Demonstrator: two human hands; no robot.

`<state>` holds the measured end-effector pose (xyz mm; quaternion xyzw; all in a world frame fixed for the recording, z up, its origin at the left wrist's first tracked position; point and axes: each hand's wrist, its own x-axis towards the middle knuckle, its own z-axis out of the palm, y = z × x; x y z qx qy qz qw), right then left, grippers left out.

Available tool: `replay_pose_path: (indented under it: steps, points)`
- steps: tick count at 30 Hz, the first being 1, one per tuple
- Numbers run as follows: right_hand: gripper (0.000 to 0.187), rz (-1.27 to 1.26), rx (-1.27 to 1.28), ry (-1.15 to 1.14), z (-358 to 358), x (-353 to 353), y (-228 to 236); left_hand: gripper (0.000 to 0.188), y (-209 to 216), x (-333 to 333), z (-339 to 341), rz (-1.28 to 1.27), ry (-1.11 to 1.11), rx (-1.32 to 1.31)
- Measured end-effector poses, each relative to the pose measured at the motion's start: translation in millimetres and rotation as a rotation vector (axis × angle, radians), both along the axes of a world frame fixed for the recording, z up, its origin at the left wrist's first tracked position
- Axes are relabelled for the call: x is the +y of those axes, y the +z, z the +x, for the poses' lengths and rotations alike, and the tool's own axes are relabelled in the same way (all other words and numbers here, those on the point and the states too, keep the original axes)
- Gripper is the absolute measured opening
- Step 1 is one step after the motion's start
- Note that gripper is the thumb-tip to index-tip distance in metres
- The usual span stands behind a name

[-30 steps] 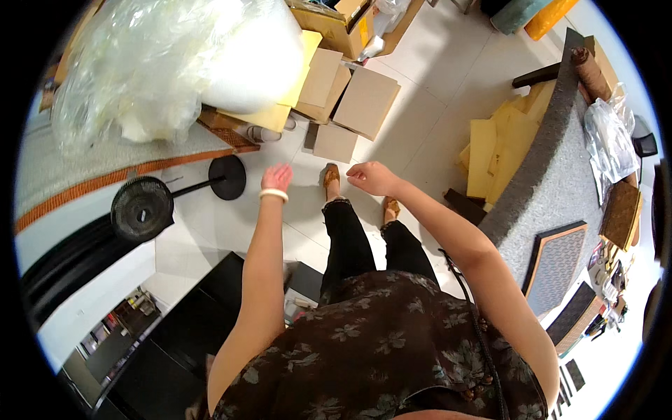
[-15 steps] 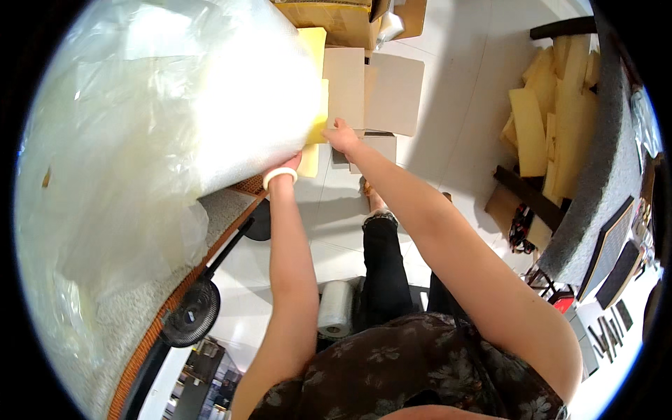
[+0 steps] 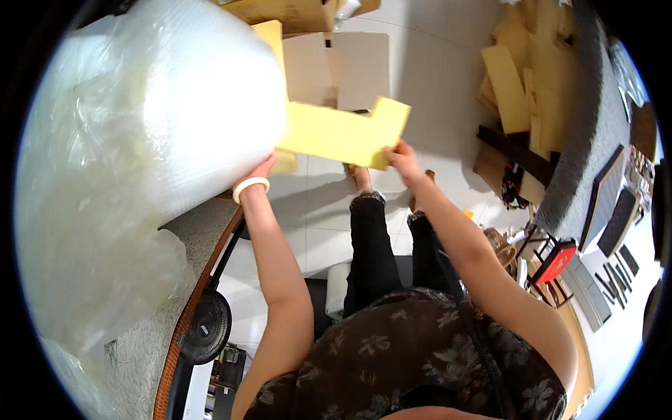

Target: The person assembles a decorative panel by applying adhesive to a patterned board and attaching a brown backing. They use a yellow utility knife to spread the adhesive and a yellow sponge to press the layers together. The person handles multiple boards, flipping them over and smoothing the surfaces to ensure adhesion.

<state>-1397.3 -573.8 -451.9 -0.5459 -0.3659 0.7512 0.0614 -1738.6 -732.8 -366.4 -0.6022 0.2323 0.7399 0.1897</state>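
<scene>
My right hand (image 3: 404, 164) pinches the corner of a yellow foam sheet (image 3: 332, 133) between thumb and fingers. The sheet is flat, with a tab standing up at its right end. Its left end reaches the edge of a large white roll of bubble wrap (image 3: 210, 91). My left hand (image 3: 260, 171), with a cream bangle at the wrist, presses against the lower edge of that roll. Most of its fingers are hidden by the roll, so their closure does not show. More yellow foam (image 3: 271, 35) sticks out behind the roll.
Cardboard pieces (image 3: 360, 70) and brown boxes (image 3: 280, 15) stand beyond the roll. Yellow foam offcuts (image 3: 505, 91) are piled at the right beside a grey-covered table edge (image 3: 581, 140). A black fan (image 3: 204, 327) stands at lower left. My legs are below my hands.
My right hand has moved right and nearer to me, drawing the yellow foam sheet out from beside the roll into full view. The left hand stays at the roll. The whole view has shifted.
</scene>
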Motion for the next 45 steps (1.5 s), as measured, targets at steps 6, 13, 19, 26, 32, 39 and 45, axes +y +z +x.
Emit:
replay_pose_path:
  steps: [6,13,19,26,32,39,45]
  points:
    - [0.029,0.068,-0.146,-0.285,135.2,58.5,107.2,0.064,-98.4,-51.8,-11.8,0.115,0.07,-0.015]
    - [0.031,0.082,-0.03,-0.501,202.9,48.2,162.5,0.067,-120.9,-65.5,21.0,0.03,-0.115,0.116]
    - [0.026,0.073,0.095,-0.621,241.5,16.5,197.2,0.063,-26.8,-65.3,55.7,-0.087,-0.49,0.349]
    - [0.009,0.053,-0.014,-0.701,271.7,-12.1,255.4,0.07,99.4,39.8,241.4,0.22,-1.549,0.619]
    - [0.039,0.006,0.577,-0.806,342.1,-29.6,330.2,0.049,263.4,160.4,496.8,0.567,-1.708,0.903]
    - [0.046,0.223,0.431,-0.92,576.7,0.9,373.8,0.047,282.0,222.5,722.3,0.582,-1.814,1.186]
    - [0.042,0.572,0.242,-1.111,786.5,9.4,392.0,0.056,296.8,256.2,903.5,1.063,-2.104,1.112]
